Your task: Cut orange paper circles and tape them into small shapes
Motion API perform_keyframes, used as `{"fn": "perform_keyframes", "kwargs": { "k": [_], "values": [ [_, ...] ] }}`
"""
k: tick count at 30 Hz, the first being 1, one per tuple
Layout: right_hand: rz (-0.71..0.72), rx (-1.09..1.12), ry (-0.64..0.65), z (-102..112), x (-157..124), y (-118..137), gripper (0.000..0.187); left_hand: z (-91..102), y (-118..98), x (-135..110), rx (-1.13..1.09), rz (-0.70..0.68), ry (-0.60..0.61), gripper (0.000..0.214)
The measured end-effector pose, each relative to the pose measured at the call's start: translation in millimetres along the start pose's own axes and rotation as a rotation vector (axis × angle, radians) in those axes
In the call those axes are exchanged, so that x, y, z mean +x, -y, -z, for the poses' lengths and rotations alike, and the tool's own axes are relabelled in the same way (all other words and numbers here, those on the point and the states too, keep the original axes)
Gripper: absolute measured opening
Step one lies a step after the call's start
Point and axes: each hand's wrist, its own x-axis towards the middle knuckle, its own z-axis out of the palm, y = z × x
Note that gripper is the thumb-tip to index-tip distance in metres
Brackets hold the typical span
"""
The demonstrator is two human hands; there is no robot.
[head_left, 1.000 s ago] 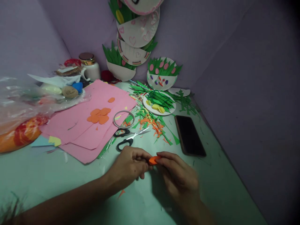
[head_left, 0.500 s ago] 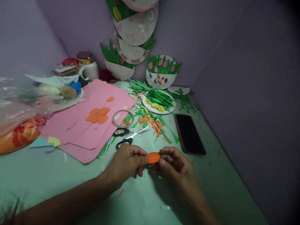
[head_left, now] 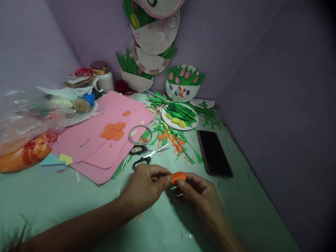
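Note:
An orange paper oval (head_left: 179,177) is held between my two hands above the table. My left hand (head_left: 151,183) pinches its left end between thumb and fingers. With the thumb on its near face and the fingers behind, my right hand (head_left: 201,190) grips the right side. Just beyond my left hand lie scissors (head_left: 151,153) with black handles, blades apart. More orange paper ovals (head_left: 114,130) rest in a cluster on pink paper sheets (head_left: 91,150) to the left.
A roll of clear tape (head_left: 140,135) lies by the scissors. Paper scraps (head_left: 172,141) spread before a paper plate (head_left: 194,126) with green strips and yellow ovals. A phone (head_left: 214,153) lies at right. Plastic bags (head_left: 28,136) fill the left. Decorated plates (head_left: 182,84) stand against the wall.
Both hands have shifted slightly right in view with the orange oval. My right thumb now lies further over its face. The whole scene has shifted a little right and down.

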Motion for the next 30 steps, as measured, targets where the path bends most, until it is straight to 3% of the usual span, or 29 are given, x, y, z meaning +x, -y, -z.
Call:
{"fn": "perform_keyframes", "kwargs": {
  "k": [3, 6, 11, 14, 16, 20, 24, 27, 30],
  "values": [
    [-0.026, 0.012, -0.055, 3.0, -2.1, 6.7, 0.027, 21.0, 1.7, 6.4, 0.547, -0.253, -0.202, 0.031],
    [-0.077, -0.002, -0.070, 4.2, -4.6, 19.1, 0.029, 38.4, 3.5, 14.4, 1.006, -0.290, -0.237, 0.044],
    [-0.074, -0.073, -0.063, -3.7, 3.3, 36.0, 0.025, 43.7, 3.3, 20.0, 1.197, -0.245, -0.144, 0.052],
    [-0.058, -0.071, -0.067, -10.1, 15.6, 38.2, 0.022, 46.0, 2.1, 16.7, 1.120, -0.244, -0.120, 0.051],
    [-0.068, -0.036, -0.057, -13.1, 23.6, 36.9, 0.022, 49.6, 1.3, 13.2, 0.949, -0.221, -0.167, 0.047],
    [-0.075, 0.101, -0.054, -15.6, 33.7, 29.8, 0.023, 56.6, -0.4, 10.3, 0.312, -0.098, -0.361, 0.040],
    [-0.072, 0.211, -0.090, -15.0, 37.0, 21.4, 0.022, 54.6, -0.9, 13.6, -0.174, 0.003, -0.274, 0.056],
    [-0.074, 0.230, -0.097, -12.6, 38.0, 18.3, 0.022, 45.9, 0.3, 13.4, -0.218, 0.038, -0.166, 0.056],
    [-0.052, 0.225, -0.108, -8.6, 38.2, 17.3, 0.022, 34.8, 2.2, 7.7, 0.034, -0.049, -0.074, 0.038]
  ]
}}
